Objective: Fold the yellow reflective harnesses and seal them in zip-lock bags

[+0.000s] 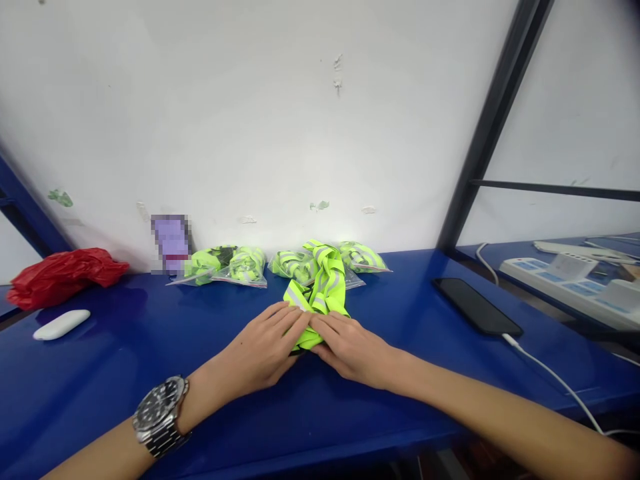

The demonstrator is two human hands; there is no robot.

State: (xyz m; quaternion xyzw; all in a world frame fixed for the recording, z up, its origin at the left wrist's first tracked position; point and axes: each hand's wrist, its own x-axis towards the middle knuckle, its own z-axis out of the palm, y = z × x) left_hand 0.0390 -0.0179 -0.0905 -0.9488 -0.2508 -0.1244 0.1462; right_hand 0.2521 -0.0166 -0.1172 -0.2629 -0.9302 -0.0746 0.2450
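A neon yellow-green reflective strap bundle [327,280] with silver stripes lies in the middle of the blue table. My left hand [267,343] is closed over its near left part, with a steel watch [160,410] on the wrist. From the other side, my right hand [353,347] grips the near right part, fingertips close to those of the left. The folds under my fingers are hidden. Just behind the bundle, clear plastic bags with similar straps, such as one bag [295,265] and another bag [363,257], rest near the wall.
Two more bagged bundles [245,265] sit left of centre, by a blurred purple item [171,240]. A red plastic bag [67,273] and white case [62,325] are at the left. On the right lie a phone [475,305] with its cable and a power strip [570,287].
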